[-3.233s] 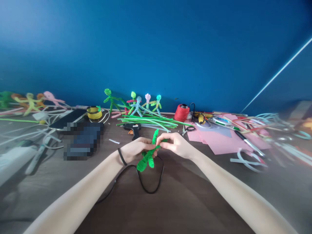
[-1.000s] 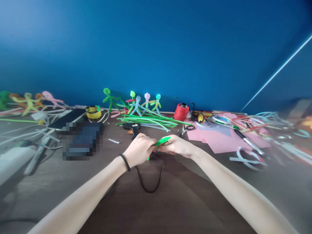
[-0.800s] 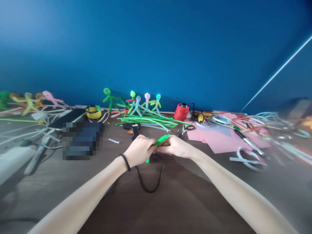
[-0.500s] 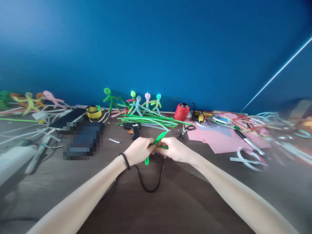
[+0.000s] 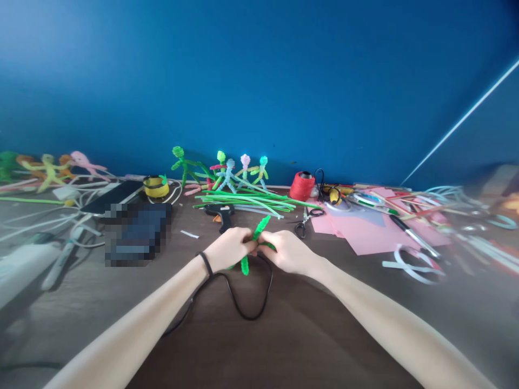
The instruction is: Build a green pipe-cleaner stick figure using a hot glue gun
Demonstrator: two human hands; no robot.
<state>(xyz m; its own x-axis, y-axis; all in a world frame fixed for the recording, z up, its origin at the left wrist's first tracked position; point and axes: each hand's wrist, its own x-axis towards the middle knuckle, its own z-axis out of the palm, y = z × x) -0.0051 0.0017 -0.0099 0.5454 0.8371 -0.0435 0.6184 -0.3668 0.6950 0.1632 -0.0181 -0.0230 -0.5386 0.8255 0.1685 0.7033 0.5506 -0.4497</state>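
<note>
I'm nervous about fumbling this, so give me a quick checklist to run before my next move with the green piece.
1. Green piece secure: ok; left hand and right hand both grip it.
2. Middle of it visible: not ok; the hands cover it.
3. Scissors uncovered: ok; in plain view beyond the right hand.
4. Glue gun apart from left hand: cannot tell; its handle ends right behind that hand in the view.
5. Glue gun cool: cannot tell; heat doesn't show.

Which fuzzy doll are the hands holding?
The bright green doll, between the left hand and right hand; the other dolls are back by the blue wall, untouched.
</note>
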